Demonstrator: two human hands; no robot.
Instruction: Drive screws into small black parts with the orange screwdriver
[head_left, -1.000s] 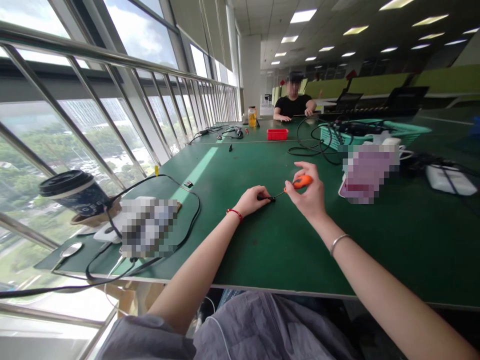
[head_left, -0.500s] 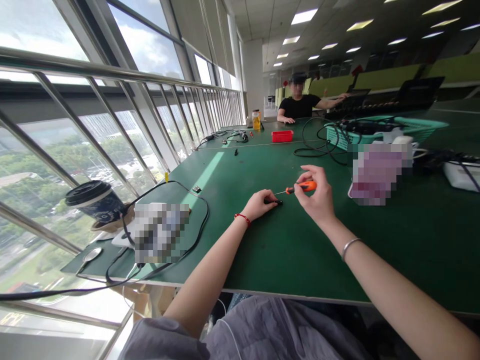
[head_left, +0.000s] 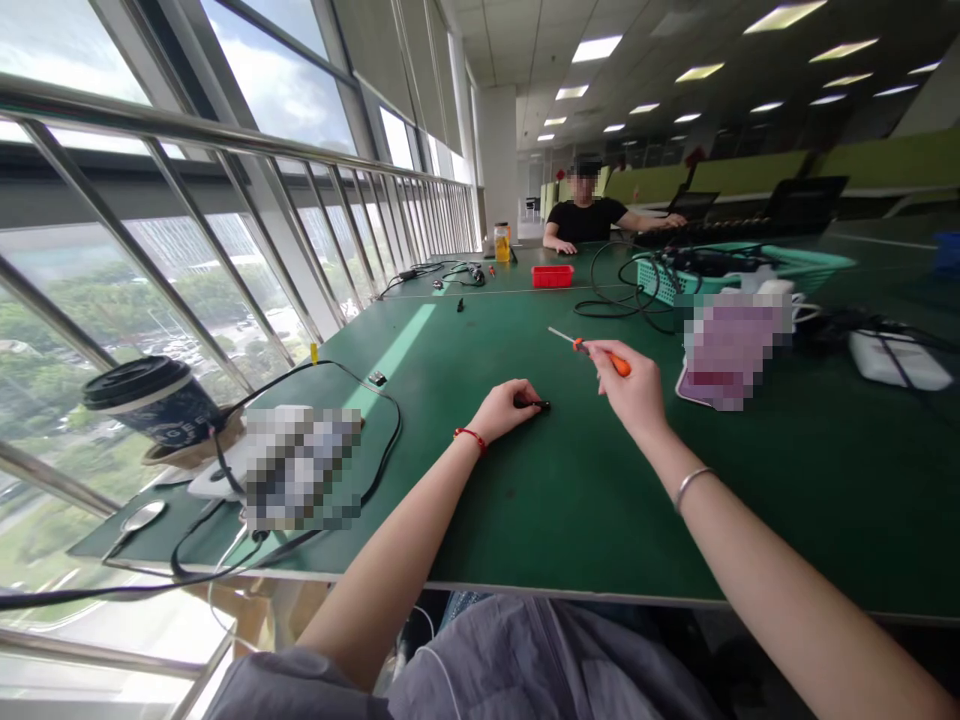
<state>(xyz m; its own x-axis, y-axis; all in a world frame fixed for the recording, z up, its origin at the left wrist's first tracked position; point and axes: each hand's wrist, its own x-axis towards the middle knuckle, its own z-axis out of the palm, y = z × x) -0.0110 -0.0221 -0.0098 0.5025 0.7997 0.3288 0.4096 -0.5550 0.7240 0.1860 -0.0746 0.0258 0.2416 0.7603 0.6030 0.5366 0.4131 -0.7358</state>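
Observation:
My right hand (head_left: 628,385) grips the orange-and-black handle of a screwdriver (head_left: 618,363) above the green table (head_left: 480,500). Its thin metal shaft points up and to the left, with the tip apart from anything else. Lower and to the left, my left hand (head_left: 511,408) rests on the table with its fingers closed on a small black part (head_left: 543,406). Only the right end of that part shows well; the fingers cover the rest, and I cannot make out its kind.
A red tray (head_left: 552,276) and a jar (head_left: 502,243) stand far back, near a person (head_left: 585,218) in black. Cables spill from a teal basket (head_left: 817,262) on the right, behind a phone (head_left: 684,385). At left are a lidded cup (head_left: 169,415), cables and a small metal piece (head_left: 377,378).
The screwdriver has come away from the black part and swung so its tip points up and left. My right hand has changed its hold on the handle. My left hand stays put.

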